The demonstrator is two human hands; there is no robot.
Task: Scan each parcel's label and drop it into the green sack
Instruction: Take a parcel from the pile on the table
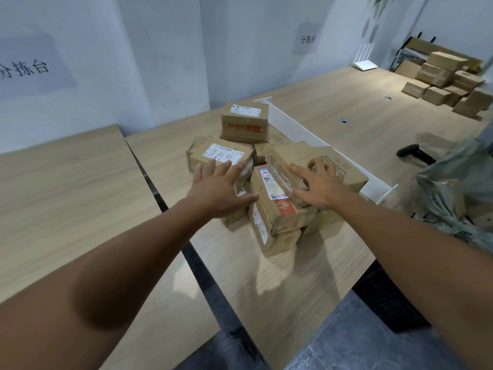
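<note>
fingers point(213, 166) of the left hand point(217, 192) are spread wide and flat, released, hovering over the near edge of a brown cardboard parcel with a white printed label point(222, 153); whether the fingertips touch its top is hard to tell from this angle. the right hand point(318, 186) is likewise spread, fingers splayed and pressed down on a large brown cardboard parcel wrapped in clear tape point(317, 166), not closed around it.

both parcels belong to a loose heap in the middle of the light wooden surface point(266, 276). between the two hands lies a brown cardboard parcel with a white label and an orange-red patch point(277, 201), tilted and stacked on another labelled box. at the far side of the heap a brown cardboard box with red print on its side point(244, 122) sits upright on top of others.

a white angled divider panel point(301, 129) runs across the surface just behind the heap. well to the right, a black handheld scanner point(414, 153) lies on the surface. near it, at the right edge of view, hangs the crumpled green sack point(453, 188), its mouth apart from the heap. a second pile of brown cardboard boxes point(448, 84) stands in the far right corner of the surface.
</note>
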